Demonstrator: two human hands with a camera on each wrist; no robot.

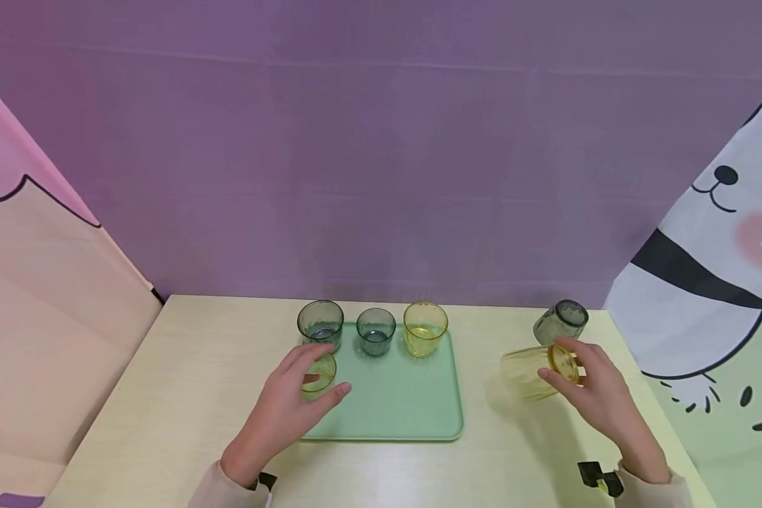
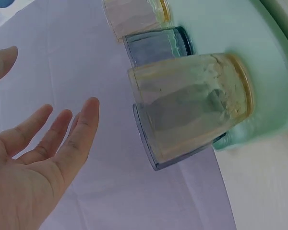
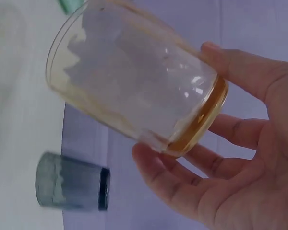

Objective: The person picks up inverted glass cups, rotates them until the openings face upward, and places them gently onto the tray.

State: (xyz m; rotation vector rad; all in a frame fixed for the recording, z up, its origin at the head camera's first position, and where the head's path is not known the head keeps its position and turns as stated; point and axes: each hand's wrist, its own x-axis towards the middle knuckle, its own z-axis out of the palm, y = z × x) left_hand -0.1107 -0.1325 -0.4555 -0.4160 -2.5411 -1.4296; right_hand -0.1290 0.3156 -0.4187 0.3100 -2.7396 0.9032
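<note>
My right hand [image 1: 603, 395] grips a clear yellow glass [image 1: 525, 372] around its base. The glass is tipped on its side above the table's right part, its mouth facing left; the right wrist view shows thumb and fingertips pressed to the base end. My left hand [image 1: 286, 406], thumb and fingers spread, hovers by another yellow glass [image 1: 321, 372] on the left of the green tray [image 1: 406, 406]. In the left wrist view a gap separates the fingers from that glass [image 2: 192, 96]. Upright along the tray's back are a large grey glass [image 1: 320, 328], a smaller grey glass [image 1: 376, 333] and a yellow glass [image 1: 425, 330].
An upside-down grey glass [image 1: 560, 321] stands on the table at the back right, just behind the held glass. The pale table [image 1: 165, 395] meets a purple curtain [image 1: 381, 176] at its back edge. Printed cloths hang on both sides.
</note>
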